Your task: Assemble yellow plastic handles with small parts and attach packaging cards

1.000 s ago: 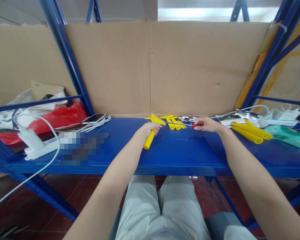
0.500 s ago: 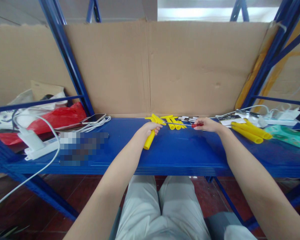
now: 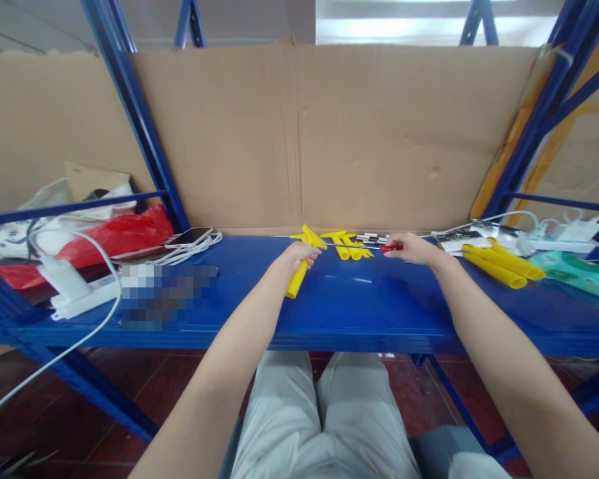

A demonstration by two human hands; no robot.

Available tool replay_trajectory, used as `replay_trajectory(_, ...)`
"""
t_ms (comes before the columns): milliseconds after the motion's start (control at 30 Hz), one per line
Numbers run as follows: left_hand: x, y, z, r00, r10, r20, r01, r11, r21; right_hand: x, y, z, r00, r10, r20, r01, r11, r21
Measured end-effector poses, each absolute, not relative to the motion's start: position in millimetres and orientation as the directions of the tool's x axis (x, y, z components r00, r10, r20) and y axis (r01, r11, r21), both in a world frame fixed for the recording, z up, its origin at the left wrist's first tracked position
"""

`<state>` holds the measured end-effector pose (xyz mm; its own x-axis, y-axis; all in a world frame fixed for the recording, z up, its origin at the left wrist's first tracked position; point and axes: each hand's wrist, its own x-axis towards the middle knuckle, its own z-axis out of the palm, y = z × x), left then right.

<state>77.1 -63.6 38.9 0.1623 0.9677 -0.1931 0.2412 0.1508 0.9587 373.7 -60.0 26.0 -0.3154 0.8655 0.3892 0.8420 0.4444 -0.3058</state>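
Note:
My left hand (image 3: 302,255) is closed around a yellow T-shaped tube piece (image 3: 295,283), whose round lower end points down toward me. Its crossbar shows above my fingers. In my right hand (image 3: 404,247) is the red handle of a screwdriver (image 3: 390,247). The long metal shaft runs left, almost level, and its tip meets the yellow piece close to my left fingers; whether it sits in a screw cannot be made out. Several more yellow T-shaped pieces (image 3: 344,251) lie just behind the shaft on the blue shelf (image 3: 359,306).
Yellow tubes (image 3: 499,266) lie at the right beside white packets and a green bag (image 3: 579,269). On the left are a white power strip (image 3: 87,296) with a cable, a phone (image 3: 194,236) and a red bag (image 3: 114,236). A cardboard sheet (image 3: 354,140) stands along the back.
The screwdriver and my right hand have shifted very slightly to the left. My left hand keeps its hold on the yellow piece in nearly the same place.

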Motion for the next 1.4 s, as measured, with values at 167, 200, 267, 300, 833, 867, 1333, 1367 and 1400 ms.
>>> replay_trajectory(167,74.8,-62.8,38.7,0.093,0.990,-0.109,0.335,0.072,0.940,361.1,-67.2,31.9,-0.372,0.819,0.436,0.865,0.477,-0.157)
replay_trajectory(200,74.0,-62.0,38.4,0.091,0.990,-0.105,0.341,0.068,0.938,358.8,-68.6,32.7,-0.383,0.816,0.434,0.868,0.479,-0.135)
replay_trajectory(267,72.4,-59.9,37.6,0.085,0.991,-0.104,0.344,0.069,0.936,354.5,-71.7,34.2,-0.395,0.817,0.420,0.874,0.475,-0.103)
replay_trajectory(300,71.6,-58.8,37.1,0.078,0.991,-0.107,0.346,0.074,0.935,352.6,-73.3,34.9,-0.397,0.822,0.409,0.877,0.471,-0.095)
replay_trajectory(833,71.0,-60.9,39.2,-0.026,0.998,-0.065,0.473,0.069,0.878,336.2,-77.5,30.6,-0.307,0.847,0.434,0.935,0.354,-0.030)
replay_trajectory(867,71.0,-61.2,39.4,-0.024,0.997,-0.067,0.470,0.070,0.880,336.3,-78.0,31.4,-0.315,0.850,0.422,0.931,0.363,-0.036)
replay_trajectory(1333,70.6,-62.6,40.2,-0.010,0.997,-0.070,0.449,0.067,0.891,338.9,-75.0,27.1,-0.311,0.856,0.414,0.914,0.389,-0.118)
replay_trajectory(1367,70.7,-62.7,40.3,-0.009,0.998,-0.068,0.451,0.065,0.890,339.0,-75.0,27.3,-0.308,0.857,0.414,0.917,0.383,-0.111)
replay_trajectory(1400,70.8,-63.0,40.4,-0.009,0.998,-0.067,0.454,0.064,0.889,339.0,-75.3,27.9,-0.311,0.857,0.410,0.919,0.382,-0.102)
